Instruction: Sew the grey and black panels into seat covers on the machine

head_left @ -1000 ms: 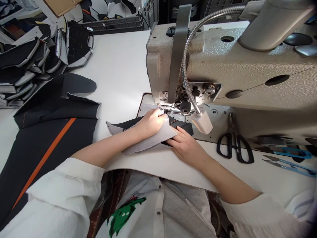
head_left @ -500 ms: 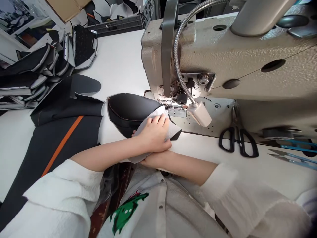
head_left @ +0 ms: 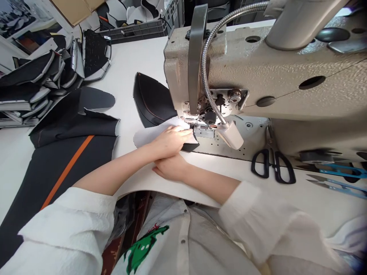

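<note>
A black panel with curved stitching [head_left: 155, 97] lies partly under the sewing machine head [head_left: 179, 68]. Its grey backed flap [head_left: 146, 135] is folded toward me, beside the lit presser foot [head_left: 192, 124]. My left hand [head_left: 172, 140] rests on that flap, fingers stretched flat toward the needle area. Below and partly beneath it, my right hand [head_left: 172, 167] sits near the flap's front edge, its thumb side visible. The right fingers are hidden under my left hand, so their hold does not show. A dark corner of the piece [head_left: 190, 147] sticks out right of my left fingers.
Black-handled scissors [head_left: 273, 162] and blue thread snips [head_left: 340, 183] lie to the right. A large dark piece with an orange stripe [head_left: 69, 172] covers the left side. Stacked panels [head_left: 34, 84] and a grey crate [head_left: 137, 32] stand behind. A flexible-necked lamp [head_left: 231, 135] hangs near the needle.
The black panel has swung away from me and turned, its far end now higher and partly behind the machine head. Both hands have shifted left; the right hand shows more below the left.
</note>
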